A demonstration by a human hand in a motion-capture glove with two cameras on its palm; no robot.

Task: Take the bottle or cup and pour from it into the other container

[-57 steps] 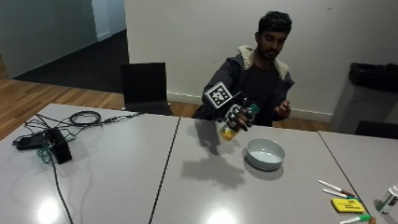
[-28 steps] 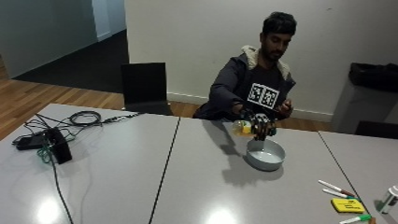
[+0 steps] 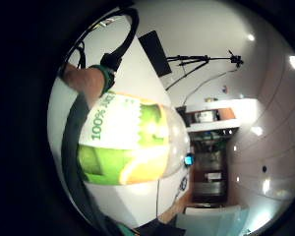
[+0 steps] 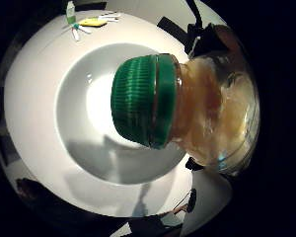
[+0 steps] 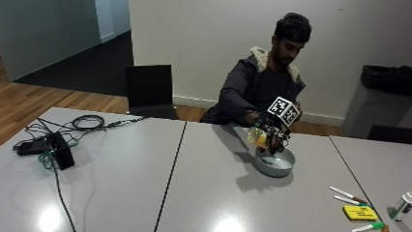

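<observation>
Right now the gloved right hand (image 5: 273, 137) grips the juice bottle (image 5: 258, 137) round its middle, tipped over the bowl (image 5: 275, 163); cap (image 4: 140, 101) on, it looks light, smooth, slippery plastic.

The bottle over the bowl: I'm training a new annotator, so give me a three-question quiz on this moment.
1. True or false: the bottle has its green cap off.
2. Where does the capped end point? A) at the markers B) into the white bowl C) at the cables
3. Fill in: the gloved right hand holds the bottle tilted above the ____.

Key
1. False: the cap is on, so nothing can pour yet.
2. B: in the thumb side palm view the cap hangs over the bowl's inside.
3. Bowl, which stands on the grey table.
</observation>
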